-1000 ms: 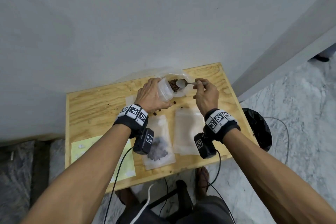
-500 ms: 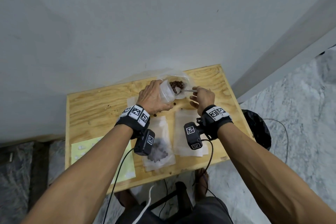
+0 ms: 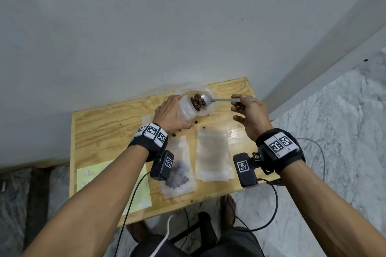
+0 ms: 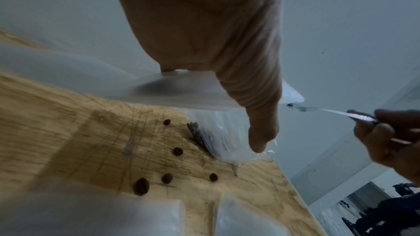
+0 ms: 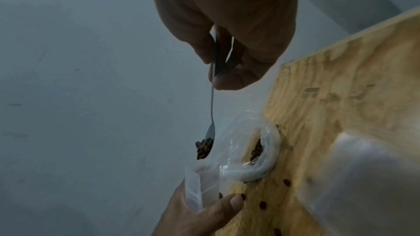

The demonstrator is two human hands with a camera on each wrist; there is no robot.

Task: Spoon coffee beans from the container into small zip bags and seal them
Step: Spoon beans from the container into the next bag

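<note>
My left hand [image 3: 177,110] grips a small empty zip bag [image 3: 186,108], its open mouth tilted toward the container. The container [image 3: 208,108] is a clear rolled-down plastic bag with coffee beans [image 5: 256,150] inside, at the table's far edge. My right hand [image 3: 238,102] pinches the handle of a metal spoon [image 3: 221,100]. In the right wrist view the spoon [image 5: 208,143] carries beans at its tip, just above the zip bag [image 5: 195,186] mouth. The left wrist view shows my thumb [image 4: 261,114] on the zip bag [image 4: 186,89].
A filled zip bag [image 3: 179,175] lies near the front edge, and a stack of empty bags [image 3: 211,152] lies to its right. Several loose beans [image 4: 142,186] are scattered on the wooden table [image 3: 100,131]. A green paper [image 3: 100,181] lies front left. A wall stands behind.
The spoon was empty, dipped into the container, and now holds beans above the zip bag. My right hand has drawn back to the right. The left hand stayed put.
</note>
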